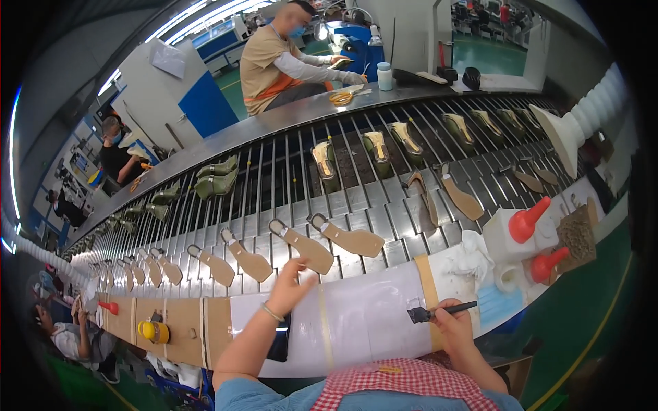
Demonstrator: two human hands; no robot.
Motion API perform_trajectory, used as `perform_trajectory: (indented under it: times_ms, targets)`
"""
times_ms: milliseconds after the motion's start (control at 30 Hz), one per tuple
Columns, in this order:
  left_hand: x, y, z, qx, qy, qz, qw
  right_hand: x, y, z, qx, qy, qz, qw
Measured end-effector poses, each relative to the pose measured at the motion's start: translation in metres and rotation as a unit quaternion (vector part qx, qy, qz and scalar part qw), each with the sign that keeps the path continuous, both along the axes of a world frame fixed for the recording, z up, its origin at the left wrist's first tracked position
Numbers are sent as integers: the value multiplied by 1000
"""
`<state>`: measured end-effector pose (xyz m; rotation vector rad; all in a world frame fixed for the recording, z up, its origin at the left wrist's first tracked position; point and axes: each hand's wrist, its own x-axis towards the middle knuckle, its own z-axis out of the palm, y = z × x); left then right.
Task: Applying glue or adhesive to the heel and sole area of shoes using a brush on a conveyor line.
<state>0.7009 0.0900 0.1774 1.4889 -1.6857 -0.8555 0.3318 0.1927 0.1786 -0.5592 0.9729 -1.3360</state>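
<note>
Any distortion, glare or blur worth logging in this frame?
Head view throughout: fisheye bending curves the slatted conveyor, and the corners go black; glare streaks the worktop; ceiling lights show as white strips; the right hand and dark brush look fairly sharp.

Left arm (pixel 248 337) stretched forward, left hand (pixel 290 288) loosely spread, right hand (pixel 454 326) lower, closed in a grip
</note>
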Motion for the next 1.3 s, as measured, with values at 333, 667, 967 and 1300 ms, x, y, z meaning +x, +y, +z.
perform_trajectory:
  times_ms: [333, 667, 967, 1300]
  targets:
    - [-77, 88, -57, -126, -252, 16, 959, 17, 21, -48, -31, 38, 92, 995]
    - [-75, 91, -62, -140, -252, 42, 957, 18, 29, -58, -88, 70, 105, 988]
    - [-67, 88, -61, -126, -227, 36, 965, 24, 27, -52, -80, 98, 113, 986]
    - [67, -25, -14, -145, -63, 91, 983, 31, -3, -18, -22, -12, 93, 995]
